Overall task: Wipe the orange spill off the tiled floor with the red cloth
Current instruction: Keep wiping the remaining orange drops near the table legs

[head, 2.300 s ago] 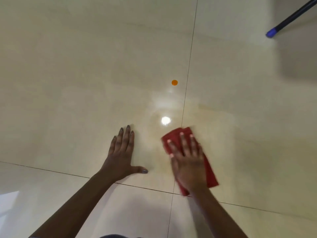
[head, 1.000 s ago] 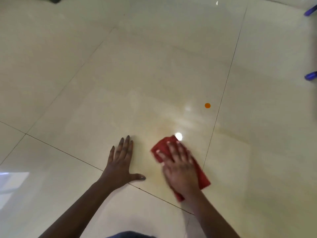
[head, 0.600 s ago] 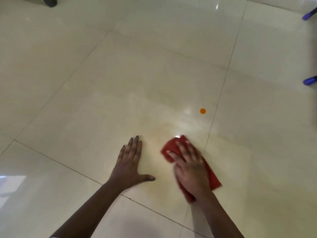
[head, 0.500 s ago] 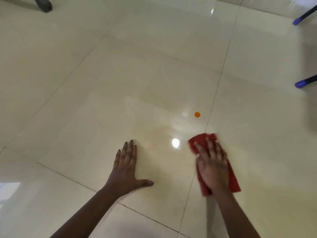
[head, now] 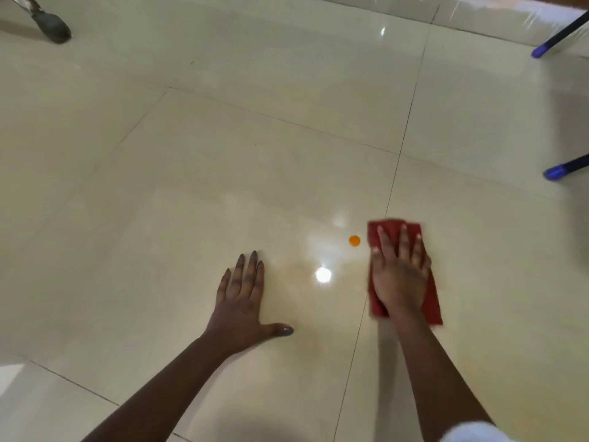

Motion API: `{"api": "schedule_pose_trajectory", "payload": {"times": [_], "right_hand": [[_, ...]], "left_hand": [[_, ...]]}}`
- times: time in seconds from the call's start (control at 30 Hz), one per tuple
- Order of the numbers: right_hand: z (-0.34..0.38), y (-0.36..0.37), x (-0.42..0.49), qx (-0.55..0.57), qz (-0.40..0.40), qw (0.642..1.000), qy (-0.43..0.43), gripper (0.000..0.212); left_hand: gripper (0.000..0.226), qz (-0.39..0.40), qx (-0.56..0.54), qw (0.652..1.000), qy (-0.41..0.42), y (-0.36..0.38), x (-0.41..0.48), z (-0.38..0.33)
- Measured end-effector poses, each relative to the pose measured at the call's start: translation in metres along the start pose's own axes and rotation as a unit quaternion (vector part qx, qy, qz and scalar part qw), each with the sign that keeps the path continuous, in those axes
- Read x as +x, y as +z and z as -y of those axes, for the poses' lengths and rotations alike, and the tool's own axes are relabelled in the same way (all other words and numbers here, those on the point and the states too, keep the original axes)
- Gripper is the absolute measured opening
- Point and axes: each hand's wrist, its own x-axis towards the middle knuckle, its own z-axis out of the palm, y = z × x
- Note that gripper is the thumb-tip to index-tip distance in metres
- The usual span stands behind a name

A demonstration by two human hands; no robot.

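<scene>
A small round orange spill (head: 354,240) lies on the glossy cream tiled floor (head: 242,161), just left of a grout line. The folded red cloth (head: 430,301) lies flat on the floor right beside the spill, its left edge almost touching it. My right hand (head: 398,275) presses flat on the cloth with fingers spread forward. My left hand (head: 242,298) rests palm down on the bare tile to the left, fingers together and thumb out, holding nothing.
A grey furniture foot (head: 52,25) stands at the top left. Two dark legs with blue tips (head: 541,51) (head: 554,171) reach in from the right edge. A bright lamp reflection (head: 323,275) shines between my hands.
My right hand has slid the cloth to the right across the grout line and forward, up beside the orange spot. My left hand stays planted. The view has shifted.
</scene>
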Motion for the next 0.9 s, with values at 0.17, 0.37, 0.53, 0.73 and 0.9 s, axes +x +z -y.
{"api": "schedule_pose_trajectory", "payload": {"times": [0.17,0.37,0.53,0.73,0.9], "right_hand": [[0.093,0.012,-0.003,-0.002,0.037,0.985,-0.166,0.051],[0.025,0.020,-0.070,-0.021,0.001,0.981,-0.192,0.051],[0.047,0.002,0.028,-0.015,0.017,0.998,-0.067,0.051],[0.100,0.027,-0.034,-0.017,0.040,0.953,-0.301,0.049],[0.015,0.010,-0.012,-0.039,-0.024,0.980,-0.196,0.050]], "left_hand": [[0.128,0.010,0.011,1.000,-0.009,-0.004,0.001,0.000],[0.126,0.001,0.010,1.000,-0.006,-0.004,-0.001,-0.002],[0.123,-0.003,0.027,1.000,-0.006,-0.002,-0.001,-0.002],[0.123,0.006,0.020,1.000,0.003,-0.004,-0.003,-0.002],[0.123,-0.011,0.026,1.000,0.001,-0.001,-0.001,-0.002]]}}
